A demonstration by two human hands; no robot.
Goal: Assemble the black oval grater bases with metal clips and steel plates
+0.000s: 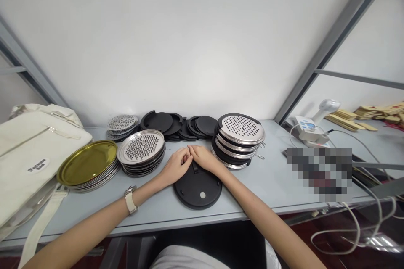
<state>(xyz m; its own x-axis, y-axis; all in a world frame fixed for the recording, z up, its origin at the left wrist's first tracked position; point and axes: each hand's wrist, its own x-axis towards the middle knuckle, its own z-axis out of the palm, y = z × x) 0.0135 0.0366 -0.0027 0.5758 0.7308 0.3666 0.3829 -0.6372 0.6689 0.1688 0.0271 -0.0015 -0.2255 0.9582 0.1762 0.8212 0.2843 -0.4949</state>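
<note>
A cream bag point(34, 143) is cut off at the left; I can't see inside it. A gold plate point(88, 162) tops a pile. Next, a bumpy metal disc point(143, 147) tops another. The left hand point(178, 162), fingers curled, meets the right hand point(203, 158) over the far side of a black disc point(192, 193), flat on the table point(265, 180). Some fingertips are hidden, so I can't tell if either hand grips it. Then comes a tall stack point(238, 145). Blurry squares point(318, 172) cover something farther right.
</note>
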